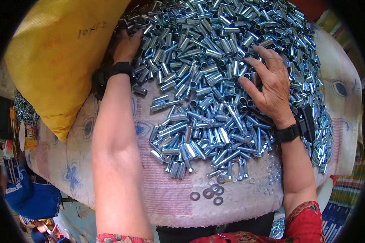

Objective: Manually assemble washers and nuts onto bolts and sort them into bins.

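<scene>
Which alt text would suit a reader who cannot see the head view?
A person's right hand is spread over a heap of shiny metal tubes and pins on patterned cloth. The left hand is at the heap's edge, beside a yellow sack; dark washers lie in front.

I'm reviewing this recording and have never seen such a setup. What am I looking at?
There is no machine here: these are a person's bare hands, filmed from above by a wide fisheye camera worn on the head, so edges look curved. On a patterned cloth lies a heap of shiny metal tubes, with bolt-like pieces and dark washers nearer the person. The left hand is at the heap's edge beside a yellow sack; whether it grips anything is unclear. The right hand, fingers apart, is over the tubes, apparently holding nothing.
</scene>
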The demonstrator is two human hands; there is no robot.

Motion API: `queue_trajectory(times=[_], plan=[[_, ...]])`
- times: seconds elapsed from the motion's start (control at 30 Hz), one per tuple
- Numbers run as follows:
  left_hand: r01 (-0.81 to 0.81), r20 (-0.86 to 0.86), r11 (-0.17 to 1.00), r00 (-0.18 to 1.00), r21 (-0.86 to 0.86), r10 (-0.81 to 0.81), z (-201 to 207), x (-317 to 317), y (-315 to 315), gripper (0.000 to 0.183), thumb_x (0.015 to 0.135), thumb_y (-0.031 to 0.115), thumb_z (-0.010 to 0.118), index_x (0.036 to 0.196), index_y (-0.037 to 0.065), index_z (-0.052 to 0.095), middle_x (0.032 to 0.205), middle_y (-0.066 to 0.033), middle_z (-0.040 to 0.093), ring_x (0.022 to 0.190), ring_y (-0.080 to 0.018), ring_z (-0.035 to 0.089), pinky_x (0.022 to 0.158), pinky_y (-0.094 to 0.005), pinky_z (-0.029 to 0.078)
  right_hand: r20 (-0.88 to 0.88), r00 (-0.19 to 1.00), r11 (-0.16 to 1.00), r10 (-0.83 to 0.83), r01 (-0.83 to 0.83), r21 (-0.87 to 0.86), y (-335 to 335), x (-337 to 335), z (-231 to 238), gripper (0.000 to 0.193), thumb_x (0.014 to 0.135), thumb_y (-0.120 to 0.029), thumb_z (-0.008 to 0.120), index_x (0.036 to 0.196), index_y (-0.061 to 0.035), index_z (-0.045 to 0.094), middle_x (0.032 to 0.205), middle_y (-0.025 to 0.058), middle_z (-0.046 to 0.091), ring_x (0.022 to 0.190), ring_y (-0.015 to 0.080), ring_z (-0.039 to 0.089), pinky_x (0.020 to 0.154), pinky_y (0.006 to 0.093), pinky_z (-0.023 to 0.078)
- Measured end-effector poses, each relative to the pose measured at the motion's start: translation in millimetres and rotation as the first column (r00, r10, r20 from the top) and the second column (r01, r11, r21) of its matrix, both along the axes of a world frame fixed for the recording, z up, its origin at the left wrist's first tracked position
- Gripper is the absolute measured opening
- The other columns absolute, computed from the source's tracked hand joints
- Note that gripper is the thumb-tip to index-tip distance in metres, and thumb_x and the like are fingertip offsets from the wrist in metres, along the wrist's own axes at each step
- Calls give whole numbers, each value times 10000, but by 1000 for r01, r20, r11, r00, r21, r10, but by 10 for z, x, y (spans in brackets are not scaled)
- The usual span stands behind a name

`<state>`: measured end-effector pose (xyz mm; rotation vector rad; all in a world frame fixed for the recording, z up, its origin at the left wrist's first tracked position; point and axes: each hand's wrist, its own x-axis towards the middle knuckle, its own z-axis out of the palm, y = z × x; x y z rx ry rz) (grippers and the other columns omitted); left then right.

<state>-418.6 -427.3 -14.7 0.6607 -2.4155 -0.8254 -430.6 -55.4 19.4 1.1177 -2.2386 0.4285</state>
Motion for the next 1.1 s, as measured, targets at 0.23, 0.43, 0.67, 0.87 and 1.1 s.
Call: queue_trajectory(times=[0.23, 0.43, 0.67, 0.87, 1.1], plan=[[93, -64, 983, 992, -159, -104, 97, -7, 355, 580, 832, 416, 491, 1314, 110, 386, 1354, -137, 385, 1263, -299, 318, 1039, -370, 243, 4, 999, 999, -32, 32, 5, 45, -4, -30, 445, 703, -430, 644, 972, -77, 619, 1183, 114, 504, 1134, 312, 412, 889, 421, 343], [53, -83, 964, 994, -260, -77, 15, 35, 216, 572, 835, 417, 488, 1308, 110, 392, 1351, -136, 388, 1259, -298, 323, 1037, -372, 247, 39, 999, 1000, -17, 18, -18, 66, 72, 25, 424, 685, -397, 656, 961, -77, 619, 1185, 114, 498, 1137, 312, 407, 889, 418, 335], [10, -65, 957, 997, -291, -30, -68, 155, 152, 562, 838, 417, 483, 1301, 111, 399, 1347, -134, 393, 1255, -296, 329, 1034, -374, 251, 90, 996, 998, 8, -2, -65, 47, 78, 6, 417, 657, -375, 675, 947, -80, 620, 1176, 101, 498, 1136, 289, 405, 899, 417, 319], [-7, -66, 955, 998, -295, -13, -68, 179, 141, 554, 840, 418, 480, 1295, 112, 406, 1344, -132, 396, 1252, -295, 333, 1032, -375, 254, 116, 993, 997, 15, -7, -72, 48, 55, 19, 421, 667, -390, 668, 951, -84, 611, 1194, 86, 482, 1144, 280, 393, 904, 423, 303], [-24, -67, 950, 998, -313, 3, -60, 204, 134, 544, 843, 419, 475, 1289, 112, 413, 1341, -130, 401, 1247, -293, 339, 1030, -377, 258, 108, 994, 997, 14, -6, -77, 29, 63, 0, 421, 672, -388, 663, 956, -82, 607, 1190, 84, 481, 1145, 288, 391, 902, 429, 302]])
